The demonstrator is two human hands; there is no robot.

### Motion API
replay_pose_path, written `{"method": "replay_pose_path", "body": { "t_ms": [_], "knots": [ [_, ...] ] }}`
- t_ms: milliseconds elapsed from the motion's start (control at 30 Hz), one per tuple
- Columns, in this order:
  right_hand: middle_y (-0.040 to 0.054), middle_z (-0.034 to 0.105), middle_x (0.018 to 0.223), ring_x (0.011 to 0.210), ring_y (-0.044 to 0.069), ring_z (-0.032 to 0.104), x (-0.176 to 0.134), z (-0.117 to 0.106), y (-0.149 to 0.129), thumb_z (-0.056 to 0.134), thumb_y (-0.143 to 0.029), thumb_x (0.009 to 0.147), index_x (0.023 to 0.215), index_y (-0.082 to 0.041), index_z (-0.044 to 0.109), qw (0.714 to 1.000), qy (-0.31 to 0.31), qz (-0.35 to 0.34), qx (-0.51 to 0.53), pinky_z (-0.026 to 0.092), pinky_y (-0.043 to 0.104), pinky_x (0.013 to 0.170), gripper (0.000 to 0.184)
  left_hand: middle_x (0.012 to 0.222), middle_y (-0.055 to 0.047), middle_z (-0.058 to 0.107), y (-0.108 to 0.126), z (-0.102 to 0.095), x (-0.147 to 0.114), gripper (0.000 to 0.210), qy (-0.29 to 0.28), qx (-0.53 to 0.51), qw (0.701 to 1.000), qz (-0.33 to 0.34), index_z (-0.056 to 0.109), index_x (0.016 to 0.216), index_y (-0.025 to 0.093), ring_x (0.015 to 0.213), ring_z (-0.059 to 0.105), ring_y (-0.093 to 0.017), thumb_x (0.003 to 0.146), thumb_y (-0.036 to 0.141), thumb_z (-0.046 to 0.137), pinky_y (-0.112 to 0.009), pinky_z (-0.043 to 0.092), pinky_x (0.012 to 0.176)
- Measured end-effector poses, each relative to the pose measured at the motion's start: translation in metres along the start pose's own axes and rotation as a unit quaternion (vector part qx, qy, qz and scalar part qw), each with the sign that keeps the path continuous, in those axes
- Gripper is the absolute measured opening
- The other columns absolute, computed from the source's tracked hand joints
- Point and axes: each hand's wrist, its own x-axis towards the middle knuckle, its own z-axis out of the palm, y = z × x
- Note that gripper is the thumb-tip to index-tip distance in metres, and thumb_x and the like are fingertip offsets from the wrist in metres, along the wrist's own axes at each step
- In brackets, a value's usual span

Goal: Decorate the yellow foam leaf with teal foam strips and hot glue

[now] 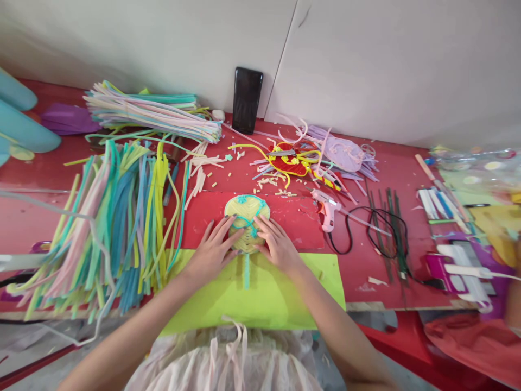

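Observation:
A small round fan made of pale yellow pipe cleaners [246,209] lies in front of me, with teal trim, curls and small flower shapes on its face. Its teal handle [246,271] points toward me over a lime green sheet [285,296]. My left hand [215,247] rests on the fan's left side, fingers stretched out. From the right, my right hand [279,243] touches the fan's edge and face with its fingers spread. Parts of both rims are hidden under the fingers.
Bundled pipe cleaners [126,217] fill the left side. A black phone [247,100] leans on the wall. A pink glue gun [326,209] and its black cord lie right, below a lilac woven piece [344,149]. Scraps litter the red table [354,288].

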Motion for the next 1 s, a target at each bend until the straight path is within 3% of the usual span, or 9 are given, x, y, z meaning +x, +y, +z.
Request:
{"method": "replay_pose_path", "body": {
  "t_ms": [533,700,867,1000],
  "knots": [
    [0.0144,0.034,0.149,0.142,0.021,0.021,0.001,-0.001,-0.001,0.049,-0.028,0.092,0.111,-0.019,0.046,1.000,0.000,0.003,0.009,0.035,0.051,0.110,0.021,0.155,-0.009,0.020,0.002,0.000,0.000,0.051,0.005,0.063,0.998,0.014,0.035,0.143,0.030,0.140,0.024,-0.033,0.093,0.035,0.044,-0.060,0.019,0.112],
    [0.0131,0.033,0.150,0.142,0.021,0.022,0.001,-0.002,-0.002,0.050,-0.028,0.092,0.110,-0.019,0.047,1.000,0.000,0.006,0.010,0.035,0.050,0.110,0.020,0.150,-0.010,0.034,0.001,-0.003,0.007,0.043,0.023,0.030,0.999,0.029,0.045,0.136,0.027,0.138,0.030,-0.030,0.093,0.032,0.045,-0.056,0.024,0.112],
    [0.0128,0.034,0.149,0.142,0.020,0.022,0.001,-0.002,-0.002,0.050,-0.029,0.091,0.108,-0.018,0.049,1.000,-0.002,0.012,0.008,0.034,0.050,0.111,0.020,0.120,-0.009,0.060,-0.001,-0.009,0.035,0.028,0.084,-0.024,0.996,0.005,0.061,0.114,0.021,0.111,0.054,-0.023,0.094,0.026,0.042,-0.042,0.043,0.097],
    [0.0124,0.034,0.149,0.142,0.021,0.023,0.001,0.000,-0.001,0.052,-0.029,0.091,0.106,-0.018,0.051,1.000,0.002,0.010,0.007,0.035,0.051,0.110,0.019,0.103,-0.006,0.064,-0.007,-0.015,0.062,0.019,0.073,-0.010,0.997,-0.025,0.063,0.103,0.020,0.094,0.056,-0.024,0.090,0.026,0.051,-0.041,0.044,0.086]
  ]
}}
